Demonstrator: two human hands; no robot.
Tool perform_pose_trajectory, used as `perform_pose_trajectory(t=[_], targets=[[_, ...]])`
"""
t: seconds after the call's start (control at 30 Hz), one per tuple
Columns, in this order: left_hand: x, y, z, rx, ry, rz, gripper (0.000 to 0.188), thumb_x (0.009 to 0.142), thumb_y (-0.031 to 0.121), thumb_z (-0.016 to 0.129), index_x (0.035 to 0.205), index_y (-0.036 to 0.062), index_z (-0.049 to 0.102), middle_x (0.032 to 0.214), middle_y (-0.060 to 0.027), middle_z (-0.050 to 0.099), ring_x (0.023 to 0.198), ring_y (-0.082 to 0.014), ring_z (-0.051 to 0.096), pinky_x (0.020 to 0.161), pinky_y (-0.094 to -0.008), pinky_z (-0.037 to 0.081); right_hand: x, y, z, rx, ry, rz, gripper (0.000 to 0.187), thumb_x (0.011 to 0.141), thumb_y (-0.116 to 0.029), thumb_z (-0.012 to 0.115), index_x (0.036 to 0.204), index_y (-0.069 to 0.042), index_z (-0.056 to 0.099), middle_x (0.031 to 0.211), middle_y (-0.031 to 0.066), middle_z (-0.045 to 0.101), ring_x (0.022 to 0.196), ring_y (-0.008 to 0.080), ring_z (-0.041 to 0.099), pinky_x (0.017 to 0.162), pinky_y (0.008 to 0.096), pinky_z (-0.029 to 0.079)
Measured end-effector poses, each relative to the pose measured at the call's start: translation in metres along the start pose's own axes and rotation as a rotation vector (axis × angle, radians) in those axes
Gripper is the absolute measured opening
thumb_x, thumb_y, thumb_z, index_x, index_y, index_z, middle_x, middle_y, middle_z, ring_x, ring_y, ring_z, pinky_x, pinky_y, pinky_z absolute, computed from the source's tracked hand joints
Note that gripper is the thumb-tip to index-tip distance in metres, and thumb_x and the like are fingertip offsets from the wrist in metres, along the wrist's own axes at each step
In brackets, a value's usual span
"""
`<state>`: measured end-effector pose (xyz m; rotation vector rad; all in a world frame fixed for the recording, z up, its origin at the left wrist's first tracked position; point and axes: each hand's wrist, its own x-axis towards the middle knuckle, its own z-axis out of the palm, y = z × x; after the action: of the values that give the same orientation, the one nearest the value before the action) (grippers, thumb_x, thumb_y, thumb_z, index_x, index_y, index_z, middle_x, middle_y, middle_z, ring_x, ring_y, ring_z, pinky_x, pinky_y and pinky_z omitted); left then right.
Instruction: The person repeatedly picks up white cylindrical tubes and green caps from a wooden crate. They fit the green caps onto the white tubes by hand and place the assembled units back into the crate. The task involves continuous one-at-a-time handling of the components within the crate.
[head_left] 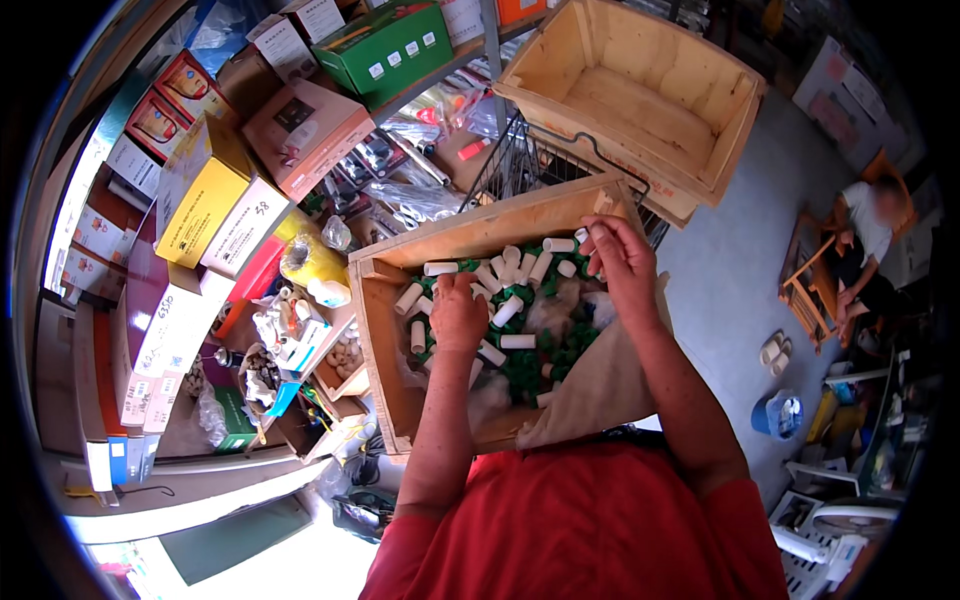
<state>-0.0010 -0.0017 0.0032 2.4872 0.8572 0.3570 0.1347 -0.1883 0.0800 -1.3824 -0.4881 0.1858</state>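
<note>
A wooden box (385,410) in front of me holds many short white plastic tube pieces (517,341) mixed with green plastic parts (525,372). My left hand (459,314) reaches into its left side, fingers curled down among the white tubes; what they grip, if anything, is hidden. Over the box's far right corner, my right hand (622,262) pinches a small white tube piece (582,236) at its fingertips. Clear plastic film (550,318) lies among the parts, and a beige cloth (590,398) drapes over the near right side.
Beyond the box, a wooden crate (655,105) rests on a black wire basket (515,160). Shelves at left carry cartons, including a yellow box (203,190) and a green box (385,52). Another person (868,235) sits at far right, near slippers (775,352) and a blue bin (778,414).
</note>
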Motion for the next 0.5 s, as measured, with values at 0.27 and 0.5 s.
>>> perform_pose_trajectory(t=[0.27,0.5], targets=[[0.0040,0.0066,-0.0016,-0.062,0.121,0.070,0.029,0.077,0.014,0.067,0.105,0.0123,0.059,0.109,-0.0124,0.055,0.102,-0.0343,0.056,0.081,-0.0452,0.049,0.0015,-0.0025,-0.0022,0.002,0.002,-0.019,0.022,0.099,-0.018,0.053,0.111,-0.002,0.062,0.077,0.0015,0.061,0.058,0.0029,0.049,0.053,0.0172,0.039],[0.0045,0.0068,0.0012,-0.130,0.115,0.128,0.026,0.079,0.015,0.066,0.104,0.0121,0.060,0.106,-0.0124,0.057,0.096,-0.0355,0.058,0.078,-0.0454,0.048,0.0015,-0.0094,-0.0026,-0.011,0.034,-0.038,0.023,0.099,-0.018,0.052,0.112,-0.001,0.061,0.075,0.0018,0.061,0.058,0.0028,0.048,0.053,0.0175,0.040]])
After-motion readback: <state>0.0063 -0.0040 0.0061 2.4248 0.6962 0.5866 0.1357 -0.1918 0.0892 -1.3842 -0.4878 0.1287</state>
